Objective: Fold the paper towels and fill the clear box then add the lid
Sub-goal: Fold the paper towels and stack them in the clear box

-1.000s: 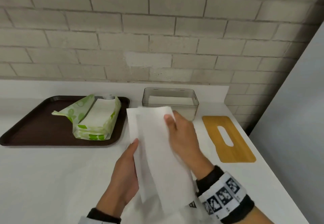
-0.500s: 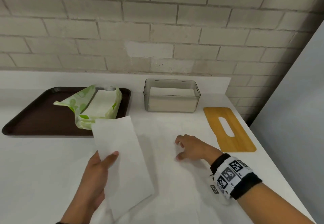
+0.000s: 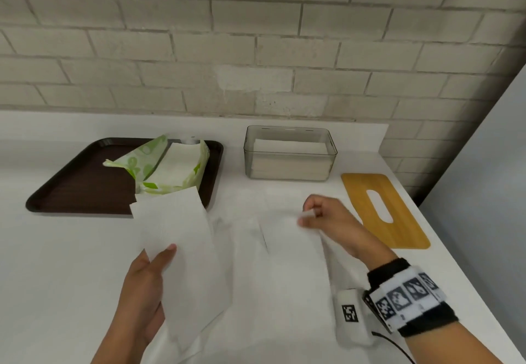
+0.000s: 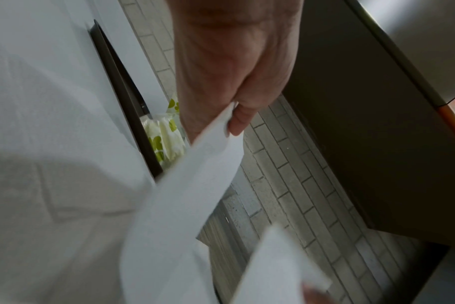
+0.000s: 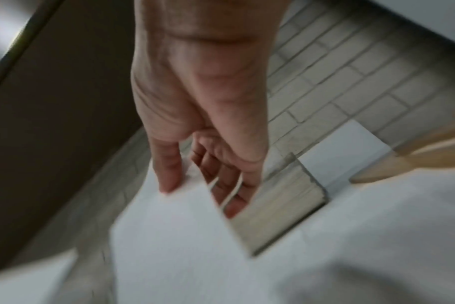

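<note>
My left hand (image 3: 159, 261) holds a folded white paper towel (image 3: 176, 238) above the counter, thumb on top; the left wrist view shows the hand (image 4: 234, 115) pinching that towel (image 4: 190, 195). A second paper towel (image 3: 293, 252) lies on the counter, and my right hand (image 3: 310, 217) pinches its far corner and lifts it. In the blurred right wrist view the thumb (image 5: 169, 170) lies on this sheet (image 5: 174, 236). The clear box (image 3: 290, 161) stands behind, partly filled with folded towels. Its wooden lid (image 3: 384, 210) lies flat to the right.
A dark brown tray (image 3: 79, 184) at the back left carries an opened green-and-white pack of towels (image 3: 173, 164). A brick wall runs behind the counter. The counter's right edge runs just past the lid, beside a grey panel (image 3: 484, 193).
The right hand let go of the folded towel, dropped to the counter, and now lifts a second sheet's corner. The left hand carried the folded towel to the left.
</note>
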{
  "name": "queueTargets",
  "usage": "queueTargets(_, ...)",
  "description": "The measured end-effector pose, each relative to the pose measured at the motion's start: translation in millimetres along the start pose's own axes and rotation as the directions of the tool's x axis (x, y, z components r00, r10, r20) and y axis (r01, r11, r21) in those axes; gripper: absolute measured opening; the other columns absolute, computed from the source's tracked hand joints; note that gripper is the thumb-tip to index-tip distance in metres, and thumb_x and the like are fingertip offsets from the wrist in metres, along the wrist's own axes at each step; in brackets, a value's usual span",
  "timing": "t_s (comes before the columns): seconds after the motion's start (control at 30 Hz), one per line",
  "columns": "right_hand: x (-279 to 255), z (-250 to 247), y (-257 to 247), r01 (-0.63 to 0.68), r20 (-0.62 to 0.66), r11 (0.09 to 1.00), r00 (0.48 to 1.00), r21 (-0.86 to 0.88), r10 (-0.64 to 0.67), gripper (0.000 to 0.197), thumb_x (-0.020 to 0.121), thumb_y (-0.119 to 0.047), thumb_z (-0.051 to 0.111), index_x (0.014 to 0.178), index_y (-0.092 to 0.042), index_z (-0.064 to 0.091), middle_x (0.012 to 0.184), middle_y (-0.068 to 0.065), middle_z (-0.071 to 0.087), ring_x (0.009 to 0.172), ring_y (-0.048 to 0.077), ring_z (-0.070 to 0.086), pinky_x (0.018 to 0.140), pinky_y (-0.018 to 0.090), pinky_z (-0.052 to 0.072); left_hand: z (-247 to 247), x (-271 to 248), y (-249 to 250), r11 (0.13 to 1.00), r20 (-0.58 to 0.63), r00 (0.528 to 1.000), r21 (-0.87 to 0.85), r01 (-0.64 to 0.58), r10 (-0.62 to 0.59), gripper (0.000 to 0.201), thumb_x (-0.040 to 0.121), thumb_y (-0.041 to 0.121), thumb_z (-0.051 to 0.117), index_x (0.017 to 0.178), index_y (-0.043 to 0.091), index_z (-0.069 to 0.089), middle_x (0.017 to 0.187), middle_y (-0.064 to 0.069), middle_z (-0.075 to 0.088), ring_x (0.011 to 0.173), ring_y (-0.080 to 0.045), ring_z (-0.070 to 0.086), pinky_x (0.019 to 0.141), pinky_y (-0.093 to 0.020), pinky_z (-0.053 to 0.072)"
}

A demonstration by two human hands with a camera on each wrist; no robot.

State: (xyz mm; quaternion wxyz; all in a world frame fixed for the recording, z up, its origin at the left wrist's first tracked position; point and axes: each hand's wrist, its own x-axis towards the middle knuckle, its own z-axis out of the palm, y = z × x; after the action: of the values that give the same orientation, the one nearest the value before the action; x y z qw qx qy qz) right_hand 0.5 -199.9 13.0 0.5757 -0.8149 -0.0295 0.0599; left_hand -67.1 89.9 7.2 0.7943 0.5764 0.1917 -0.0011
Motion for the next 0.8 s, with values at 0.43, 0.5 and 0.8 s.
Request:
queueTargets(0.43, -10.2, 48.9, -54.9, 0.212, -0.323, 0.964, 0.912, -0.159, -0.253, 0.005, 0.099, -0.026, 0.042, 0.097, -0.022, 0.044, 0.059, -0.004, 0.049, 0.05, 0.01, 0.042, 0.05, 0.023, 0.034, 80.6, -12.7, -12.7, 0.958, 0.29, 0.932, -0.12, 0.259, -0.215, 0.039, 0.094, 0.039, 0.048, 0.117, 0.011, 0.063, 0.107, -0.011, 0.072, 0.096, -0.026, 0.07, 0.082, -0.041, 0.05)
queueTargets(0.5, -9.4, 61.1, -44.6, 0.148, -0.313, 0.951, 0.921, -0.27, -0.233, 0.012, 0.1, -0.027, 0.037, 0.108, -0.02, 0.043, 0.056, -0.008, 0.04, 0.048, 0.005, 0.036, 0.046, 0.017, 0.026, 80.4, -11.7, -16.0, 0.948, 0.329, 0.914, -0.129, 0.293, -0.238, 0.053, 0.09, 0.054, 0.041, 0.119, 0.016, 0.062, 0.111, -0.011, 0.07, 0.103, -0.028, 0.067, 0.095, -0.045, 0.047)
queueTargets(0.8, 31.5, 65.7, -31.0, 0.002, -0.057, 0.983, 0.998, -0.183, -0.013, 0.015, 0.095, -0.01, 0.042, 0.101, -0.018, 0.054, 0.089, 0.002, 0.062, 0.074, 0.014, 0.054, 0.056, 0.017, 0.04, 22.7, 0.2, -19.4, 0.99, 0.102, 0.988, 0.09, 0.108, -0.117, 0.021, 0.09, 0.009, 0.054, 0.109, 0.006, 0.063, 0.093, -0.018, 0.073, 0.085, -0.039, 0.068, 0.073, -0.045, 0.053)
